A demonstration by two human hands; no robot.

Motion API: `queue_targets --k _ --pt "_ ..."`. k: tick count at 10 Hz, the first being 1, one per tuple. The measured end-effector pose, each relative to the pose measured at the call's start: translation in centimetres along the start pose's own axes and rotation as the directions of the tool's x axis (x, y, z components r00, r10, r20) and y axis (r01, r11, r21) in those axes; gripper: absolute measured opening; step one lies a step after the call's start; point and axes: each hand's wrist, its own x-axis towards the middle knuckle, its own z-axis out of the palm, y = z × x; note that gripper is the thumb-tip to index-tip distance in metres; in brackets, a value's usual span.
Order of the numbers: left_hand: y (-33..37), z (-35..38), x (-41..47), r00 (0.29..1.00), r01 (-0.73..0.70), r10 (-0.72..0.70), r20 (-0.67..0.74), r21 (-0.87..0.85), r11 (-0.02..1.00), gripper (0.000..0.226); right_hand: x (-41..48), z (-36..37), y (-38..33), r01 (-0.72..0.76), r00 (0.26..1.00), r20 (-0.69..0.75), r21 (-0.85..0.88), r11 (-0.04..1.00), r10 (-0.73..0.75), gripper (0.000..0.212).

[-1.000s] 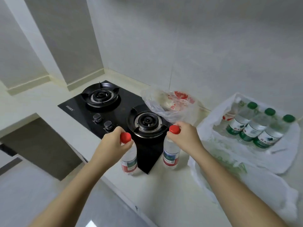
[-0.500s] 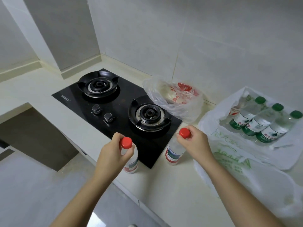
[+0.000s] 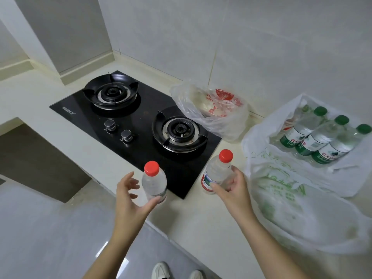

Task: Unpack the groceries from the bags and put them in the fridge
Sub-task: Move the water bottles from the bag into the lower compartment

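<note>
Two clear water bottles with red caps are at the counter's front edge by the stove. The left bottle (image 3: 154, 183) stands upright; my left hand (image 3: 128, 200) curls beside it, thumb touching its lower part, fingers spread and apart from it. The right bottle (image 3: 216, 174) leans left, and my right hand (image 3: 231, 190) is wrapped around its body. A white bag with green print (image 3: 302, 178) lies open to the right, holding three green-capped bottles (image 3: 320, 137). No fridge is in view.
A black two-burner gas stove (image 3: 141, 121) sits on the pale counter (image 3: 201, 218). A clear bag with red print (image 3: 217, 109) rests against the tiled wall behind the right burner. The counter edge runs diagonally; below it are the floor and my white shoes (image 3: 161, 270).
Both hands have slid from the red caps down to the bottles' bodies. The right bottle now leans in my right hand. My view has shifted slightly left and back.
</note>
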Motion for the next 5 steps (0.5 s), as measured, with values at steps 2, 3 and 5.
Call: queue_targets --k 2,3,5 --pt "-4.0 2.1 -0.5 0.981 0.103 -0.094 0.169 -0.044 0.994 0.108 0.7 2.8 4.8 -0.055 0.998 -0.018 -0.005 0.998 0.054 0.089" --pt "-4.3 3.2 0.2 0.974 0.134 -0.116 0.196 -0.084 0.987 0.096 1.1 3.0 4.2 -0.005 1.000 0.026 -0.029 1.000 0.005 0.073" --pt "-6.2 5.1 1.7 0.946 0.260 -0.253 0.201 -0.006 0.966 0.083 3.7 5.1 5.0 -0.189 0.982 0.134 0.737 0.649 0.133 0.016"
